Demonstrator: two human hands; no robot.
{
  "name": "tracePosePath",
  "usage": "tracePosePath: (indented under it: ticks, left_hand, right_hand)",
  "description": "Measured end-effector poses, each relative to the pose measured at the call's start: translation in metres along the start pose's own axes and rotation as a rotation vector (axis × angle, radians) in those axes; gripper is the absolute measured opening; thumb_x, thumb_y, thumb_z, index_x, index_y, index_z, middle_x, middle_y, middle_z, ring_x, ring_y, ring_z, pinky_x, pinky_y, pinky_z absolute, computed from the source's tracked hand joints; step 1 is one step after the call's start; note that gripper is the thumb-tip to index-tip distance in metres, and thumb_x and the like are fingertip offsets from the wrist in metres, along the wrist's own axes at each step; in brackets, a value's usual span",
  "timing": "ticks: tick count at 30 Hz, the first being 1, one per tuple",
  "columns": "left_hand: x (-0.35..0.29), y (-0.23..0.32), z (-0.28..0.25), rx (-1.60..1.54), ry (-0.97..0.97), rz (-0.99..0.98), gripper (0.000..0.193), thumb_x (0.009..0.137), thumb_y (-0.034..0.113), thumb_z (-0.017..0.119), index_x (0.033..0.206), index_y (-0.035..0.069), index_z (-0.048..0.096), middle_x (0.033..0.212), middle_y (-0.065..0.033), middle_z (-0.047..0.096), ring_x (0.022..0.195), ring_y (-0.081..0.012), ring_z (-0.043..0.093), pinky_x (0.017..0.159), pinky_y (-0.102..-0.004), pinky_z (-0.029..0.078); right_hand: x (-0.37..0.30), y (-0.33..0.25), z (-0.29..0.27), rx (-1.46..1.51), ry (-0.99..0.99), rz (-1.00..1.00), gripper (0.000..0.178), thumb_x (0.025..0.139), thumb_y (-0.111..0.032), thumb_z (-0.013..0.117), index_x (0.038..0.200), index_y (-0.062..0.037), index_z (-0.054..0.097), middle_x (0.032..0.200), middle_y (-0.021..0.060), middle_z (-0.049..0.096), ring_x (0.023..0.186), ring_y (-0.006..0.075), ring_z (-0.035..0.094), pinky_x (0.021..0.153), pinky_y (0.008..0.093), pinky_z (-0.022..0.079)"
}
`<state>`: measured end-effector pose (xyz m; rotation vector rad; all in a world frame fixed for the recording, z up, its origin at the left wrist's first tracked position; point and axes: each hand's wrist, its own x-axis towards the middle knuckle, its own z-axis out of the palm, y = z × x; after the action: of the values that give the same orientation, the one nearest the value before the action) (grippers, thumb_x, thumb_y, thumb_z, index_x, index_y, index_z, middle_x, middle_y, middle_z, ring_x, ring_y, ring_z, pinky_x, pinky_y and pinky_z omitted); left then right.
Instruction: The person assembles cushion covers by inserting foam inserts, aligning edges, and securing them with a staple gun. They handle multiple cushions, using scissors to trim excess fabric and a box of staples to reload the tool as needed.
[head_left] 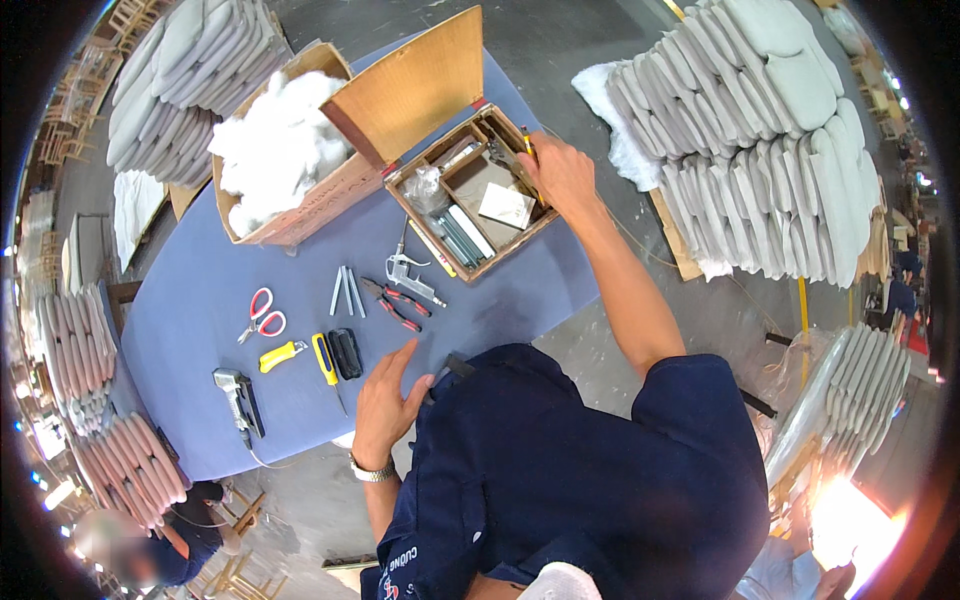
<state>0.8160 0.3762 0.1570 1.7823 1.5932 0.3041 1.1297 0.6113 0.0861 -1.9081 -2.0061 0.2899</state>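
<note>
At the right side of an open wooden box (478, 268), my right hand (562, 178) has its fingers closed round a slim yellow-and-black stick (528, 145), whose exact kind I cannot make out. Inside the box lie a white card-like piece (507, 206), a clear plastic bag (427, 190) and dark strips. My left hand (385, 412) is open and holds nothing, fingers stretched at the table's near edge. Nearest to it are red-handled pliers (398, 303), a yellow-and-black screwdriver (325, 360) and a black case (345, 354). An air blow gun (412, 280) lies in front of the box.
On the blue table (200, 300) are red-and-white scissors (262, 318), a yellow cutter (282, 356), a staple gun (238, 405) and grey sticks (346, 290). A carton of white stuffing (290, 230) stands behind. Cushion stacks (740, 150) surround the table; another person (175, 545) is lower left.
</note>
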Motion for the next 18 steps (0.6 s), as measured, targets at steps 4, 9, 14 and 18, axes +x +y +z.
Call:
tracePosePath:
  ticks: [4, 9, 14, 18]
  left_hand:
    - [0.009, 0.0, 0.0, 0.013, -0.003, 0.003, 0.054, 0.09, 0.025, 0.074, 0.138, 0.005, 0.058, 0.119, -0.0195, 0.066, 0.106, -0.04, 0.064, 0.088, -0.0434, 0.052]
    - [0.024, 0.001, 0.002, -0.015, -0.008, 0.008, 0.054, 0.09, 0.025, 0.074, 0.138, 0.006, 0.058, 0.118, -0.0195, 0.067, 0.105, -0.0392, 0.064, 0.087, -0.0429, 0.052]
    - [0.013, -0.03, 0.015, -0.071, -0.017, -0.097, 0.055, 0.09, 0.025, 0.074, 0.139, 0.007, 0.057, 0.12, -0.0191, 0.068, 0.104, -0.0351, 0.067, 0.085, -0.0425, 0.054]
    - [-0.013, -0.061, 0.022, -0.08, -0.024, -0.254, 0.056, 0.091, 0.026, 0.074, 0.141, 0.009, 0.057, 0.123, -0.0182, 0.068, 0.103, -0.0321, 0.07, 0.083, -0.0419, 0.055]
  right_hand:
    - [0.009, -0.002, -0.011, 0.054, 0.072, -0.012, 0.025, 0.095, -0.026, 0.064, 0.109, -0.0056, 0.063, 0.105, 0.0174, 0.071, 0.089, 0.0424, 0.069, 0.073, 0.0532, 0.056]
    - [0.011, 0.006, -0.006, 0.016, -0.021, -0.02, 0.025, 0.094, -0.025, 0.066, 0.112, -0.0068, 0.062, 0.105, 0.0174, 0.071, 0.09, 0.0422, 0.07, 0.074, 0.0533, 0.056]
    - [-0.002, -0.007, -0.003, 0.115, -0.016, 0.024, 0.027, 0.092, -0.024, 0.068, 0.112, -0.0075, 0.063, 0.105, 0.0166, 0.071, 0.091, 0.0408, 0.07, 0.075, 0.052, 0.056]
    - [-0.014, -0.02, 0.015, 0.203, -0.219, -0.143, 0.027, 0.091, -0.019, 0.066, 0.115, -0.0076, 0.065, 0.106, 0.0177, 0.072, 0.094, 0.04, 0.071, 0.078, 0.0503, 0.057]
